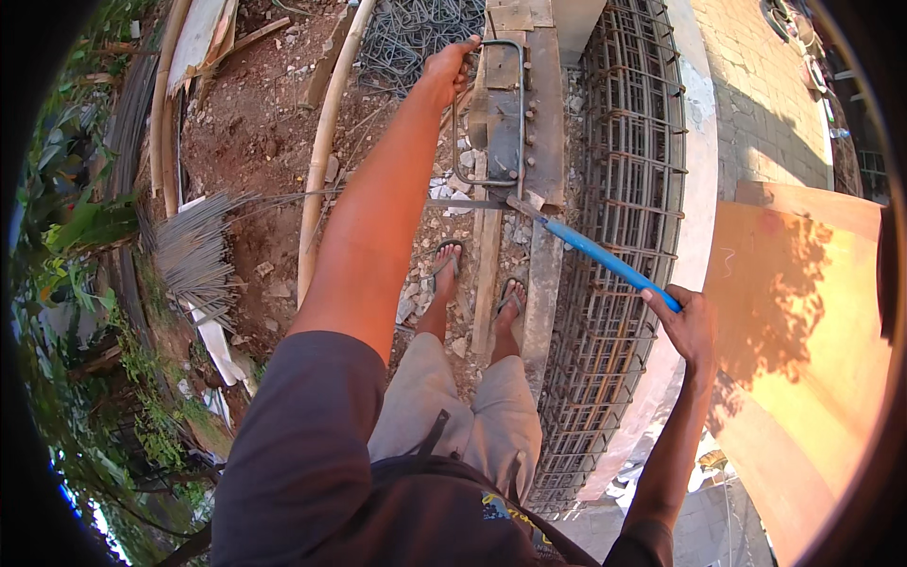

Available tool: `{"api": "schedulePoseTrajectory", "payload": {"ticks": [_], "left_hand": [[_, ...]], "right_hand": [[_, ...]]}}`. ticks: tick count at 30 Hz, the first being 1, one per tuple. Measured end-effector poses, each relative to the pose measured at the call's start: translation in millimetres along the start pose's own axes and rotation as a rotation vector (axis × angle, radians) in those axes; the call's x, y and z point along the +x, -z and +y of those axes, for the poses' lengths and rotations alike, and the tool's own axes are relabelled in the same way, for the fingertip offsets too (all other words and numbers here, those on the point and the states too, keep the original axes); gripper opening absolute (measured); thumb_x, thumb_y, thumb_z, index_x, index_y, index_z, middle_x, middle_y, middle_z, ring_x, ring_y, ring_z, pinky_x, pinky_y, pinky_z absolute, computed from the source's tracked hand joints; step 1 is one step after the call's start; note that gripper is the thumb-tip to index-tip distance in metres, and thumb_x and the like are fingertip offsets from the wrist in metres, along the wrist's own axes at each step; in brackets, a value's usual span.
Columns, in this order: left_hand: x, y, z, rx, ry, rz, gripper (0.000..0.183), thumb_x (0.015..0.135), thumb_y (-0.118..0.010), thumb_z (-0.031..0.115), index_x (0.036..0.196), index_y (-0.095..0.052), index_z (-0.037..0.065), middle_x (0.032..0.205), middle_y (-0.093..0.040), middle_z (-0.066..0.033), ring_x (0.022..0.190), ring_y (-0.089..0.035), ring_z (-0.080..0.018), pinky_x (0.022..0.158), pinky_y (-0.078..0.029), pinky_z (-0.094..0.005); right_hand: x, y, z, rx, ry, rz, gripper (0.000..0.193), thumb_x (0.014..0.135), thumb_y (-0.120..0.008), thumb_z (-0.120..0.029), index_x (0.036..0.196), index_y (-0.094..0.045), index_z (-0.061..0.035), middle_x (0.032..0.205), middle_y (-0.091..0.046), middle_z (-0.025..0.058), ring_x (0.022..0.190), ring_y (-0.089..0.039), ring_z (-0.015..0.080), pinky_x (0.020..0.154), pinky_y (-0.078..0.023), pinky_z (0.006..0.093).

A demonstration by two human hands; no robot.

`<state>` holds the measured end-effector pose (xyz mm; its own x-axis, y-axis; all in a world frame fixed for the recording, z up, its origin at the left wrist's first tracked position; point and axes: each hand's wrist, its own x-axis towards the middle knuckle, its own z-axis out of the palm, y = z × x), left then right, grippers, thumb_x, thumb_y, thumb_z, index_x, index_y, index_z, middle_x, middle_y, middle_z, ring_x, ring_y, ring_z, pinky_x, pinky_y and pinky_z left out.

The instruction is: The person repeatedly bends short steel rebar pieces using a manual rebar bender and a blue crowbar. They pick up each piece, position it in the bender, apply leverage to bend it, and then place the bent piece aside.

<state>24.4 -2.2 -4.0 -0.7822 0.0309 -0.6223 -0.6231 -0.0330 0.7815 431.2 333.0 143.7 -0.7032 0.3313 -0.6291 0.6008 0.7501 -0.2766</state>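
Observation:
My left hand [452, 71] is closed around a corner of a bent steel rebar stirrup [521, 113], a rectangle of rod lying over a wooden bench plank [545, 104] with a row of metal pegs. Stretched out to the right, my right hand [688, 323] grips the end of a blue-handled rebar bending bar [609, 261]. The bar's head meets the plank by the stirrup's near corner; whether it is hooked on the rod I cannot tell. Close to my left hand lies a heap of bent stirrups [411, 38].
A long rebar cage [633, 170] runs along the right, beside a pale wall edge [697, 142]. Farther right leans an orange-brown board [784, 321]. Bamboo poles [328, 142] and a bundle of thin rods [194, 260] lie left. Rubble surrounds my sandalled feet [511, 298].

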Motion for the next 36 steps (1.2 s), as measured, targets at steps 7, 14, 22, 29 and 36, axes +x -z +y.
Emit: {"api": "schedulePoseTrajectory", "payload": {"ticks": [7,14,22,29,36], "left_hand": [[14,-3,9,-0.078,0.065,0.028,0.038,0.093,-0.086,0.037,0.087,-0.058,0.012,0.071,-0.040,0.0043,0.056,-0.031,-0.0103,0.062,-0.038,-0.0359],[24,-13,7,-0.092,0.077,0.104,0.035,0.091,-0.088,0.033,0.089,-0.060,0.011,0.073,-0.044,0.0035,0.054,-0.033,-0.0109,0.057,-0.029,-0.0339],[3,-23,1,-0.159,-0.044,0.099,0.036,0.088,-0.091,0.031,0.082,-0.061,0.012,0.068,-0.044,0.0055,0.050,-0.033,-0.0092,0.047,-0.024,-0.0302],[6,-19,-2,-0.083,-0.065,0.212,0.041,0.085,-0.094,0.035,0.079,-0.062,0.010,0.069,-0.049,0.0039,0.053,-0.037,-0.0128,0.049,-0.029,-0.0341],[16,-17,-7,-0.112,-0.087,0.210,0.041,0.085,-0.094,0.033,0.081,-0.062,0.010,0.072,-0.046,0.0029,0.056,-0.033,-0.0130,0.051,-0.028,-0.0351]], "right_hand": [[-19,-13,-4,0.139,-0.059,0.018,0.054,0.082,-0.090,-0.056,0.082,-0.077,-0.0036,0.061,-0.061,0.0111,0.059,-0.059,0.0227,0.062,-0.048,0.0434],[-27,-47,15,-0.012,-0.130,0.221,0.067,0.080,-0.086,-0.066,0.066,-0.068,-0.0020,0.055,-0.058,0.0124,0.055,-0.059,0.0273,0.060,-0.048,0.0451],[-90,-263,-30,0.449,-0.381,0.453,0.055,0.083,-0.090,-0.051,0.070,-0.068,-0.0015,0.058,-0.057,0.0091,0.054,-0.051,0.0203,0.055,-0.042,0.0411],[-135,-297,-126,0.677,-0.539,0.362,0.066,0.091,-0.081,-0.061,0.074,-0.065,0.0014,0.058,-0.053,0.0101,0.058,-0.046,0.0190,0.057,-0.042,0.0422],[-169,-254,-126,0.794,-0.386,0.147,0.055,0.104,-0.072,-0.049,0.082,-0.061,0.0009,0.062,-0.053,0.0061,0.058,-0.046,0.0156,0.056,-0.042,0.0370]]}}
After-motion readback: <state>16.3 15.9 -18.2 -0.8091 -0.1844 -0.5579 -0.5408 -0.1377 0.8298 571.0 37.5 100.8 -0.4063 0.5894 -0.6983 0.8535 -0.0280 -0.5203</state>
